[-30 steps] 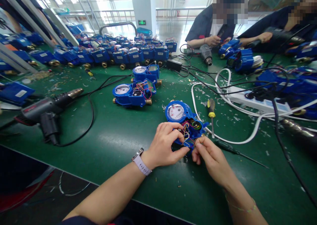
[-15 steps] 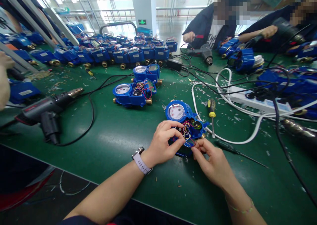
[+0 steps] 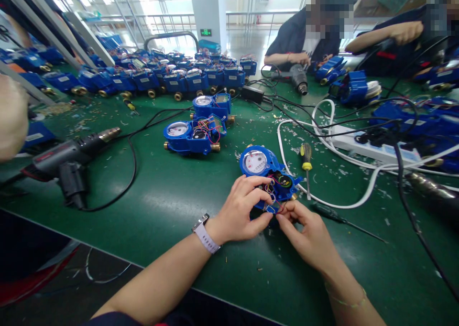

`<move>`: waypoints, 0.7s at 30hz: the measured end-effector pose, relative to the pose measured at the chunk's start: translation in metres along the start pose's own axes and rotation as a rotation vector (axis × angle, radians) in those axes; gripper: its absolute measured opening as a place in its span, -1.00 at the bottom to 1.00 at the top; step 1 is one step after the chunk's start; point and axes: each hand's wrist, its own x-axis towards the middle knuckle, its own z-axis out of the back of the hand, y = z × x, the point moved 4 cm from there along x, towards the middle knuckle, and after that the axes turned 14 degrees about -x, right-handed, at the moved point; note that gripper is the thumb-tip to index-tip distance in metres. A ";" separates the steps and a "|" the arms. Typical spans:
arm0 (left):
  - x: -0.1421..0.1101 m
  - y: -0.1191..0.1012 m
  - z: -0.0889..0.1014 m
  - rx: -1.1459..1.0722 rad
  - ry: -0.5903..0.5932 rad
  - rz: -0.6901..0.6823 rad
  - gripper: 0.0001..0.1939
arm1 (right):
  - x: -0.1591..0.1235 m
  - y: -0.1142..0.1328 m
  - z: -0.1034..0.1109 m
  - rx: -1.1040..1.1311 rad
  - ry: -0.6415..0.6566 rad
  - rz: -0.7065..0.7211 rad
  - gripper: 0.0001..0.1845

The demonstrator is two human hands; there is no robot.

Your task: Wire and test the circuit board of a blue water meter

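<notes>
A blue water meter (image 3: 256, 160) lies on the green bench in front of me, its round dial face up and its wiring compartment open. Thin coloured wires (image 3: 271, 192) spill from that compartment, partly hidden by my fingers. My left hand (image 3: 247, 206) is curved over the compartment, fingers on the wires and the casing, thumb at the near edge. On the near right side, my right hand (image 3: 303, 228) pinches thin red and dark wires (image 3: 281, 208) between thumb and forefinger. Beyond the right hand lie a yellow-black screwdriver (image 3: 306, 158) and a dark thin-shafted screwdriver (image 3: 344, 221).
Two more water meters (image 3: 190, 137) sit further back, with rows of them (image 3: 172, 77) behind. A heat gun (image 3: 75, 156) lies at left. White cable and a power strip (image 3: 373, 144) run along the right. Co-workers sit across the bench; another person's hand (image 3: 12, 118) is at far left.
My left thumb has shifted down and right to the compartment's near edge, and its fingers have spread further from it. My right hand keeps its pinch. A co-worker's hands have come together.
</notes>
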 end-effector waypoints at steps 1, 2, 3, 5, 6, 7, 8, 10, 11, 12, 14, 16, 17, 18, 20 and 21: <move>-0.001 0.000 -0.001 0.012 0.011 -0.003 -0.84 | 0.000 0.000 0.000 -0.005 -0.007 -0.003 -0.87; -0.001 0.000 -0.002 0.020 0.017 -0.005 -0.83 | 0.000 0.000 0.000 -0.006 -0.011 -0.008 -0.86; -0.001 0.000 -0.003 0.027 0.020 -0.008 -0.82 | 0.000 0.000 -0.001 -0.001 -0.014 -0.015 -0.85; -0.002 -0.001 -0.005 0.039 0.025 -0.025 -0.78 | 0.000 -0.001 -0.002 0.033 -0.010 -0.037 -0.84; -0.003 -0.002 -0.006 0.048 0.030 -0.036 -0.75 | 0.000 -0.002 -0.003 0.056 -0.001 -0.053 -0.83; -0.003 -0.002 -0.007 0.059 0.037 -0.045 -0.73 | -0.001 -0.003 -0.004 0.083 0.012 -0.073 -0.83; -0.003 -0.002 -0.007 0.070 0.044 -0.051 -0.71 | -0.001 -0.005 -0.005 0.115 0.027 -0.097 -0.81; -0.004 -0.002 -0.008 0.089 0.051 -0.050 -0.72 | -0.002 -0.009 -0.009 0.204 0.063 -0.160 -0.78; -0.004 -0.002 -0.009 0.095 0.050 -0.044 -0.74 | -0.002 -0.010 -0.010 0.251 0.078 -0.192 -0.77; -0.004 -0.001 -0.009 0.100 0.049 -0.035 -0.77 | -0.003 -0.012 -0.011 0.294 0.089 -0.220 -0.75; -0.004 -0.001 -0.009 0.104 0.049 -0.014 -0.81 | -0.002 -0.013 -0.013 0.353 0.105 -0.255 -0.70; -0.004 0.000 -0.009 0.105 0.053 0.004 -0.83 | -0.001 -0.012 -0.014 0.380 0.122 -0.268 -0.66; -0.004 0.000 -0.009 0.102 0.052 0.011 -0.84 | 0.000 -0.011 -0.014 0.394 0.133 -0.274 -0.64; -0.004 0.000 -0.009 0.099 0.049 0.013 -0.85 | 0.001 -0.010 -0.014 0.410 0.145 -0.281 -0.62; -0.003 -0.001 -0.009 0.090 0.041 0.013 -0.88 | 0.001 -0.010 -0.014 0.440 0.162 -0.294 -0.61; -0.003 -0.001 -0.009 0.086 0.036 0.013 -0.90 | 0.002 -0.010 -0.014 0.454 0.166 -0.300 -0.61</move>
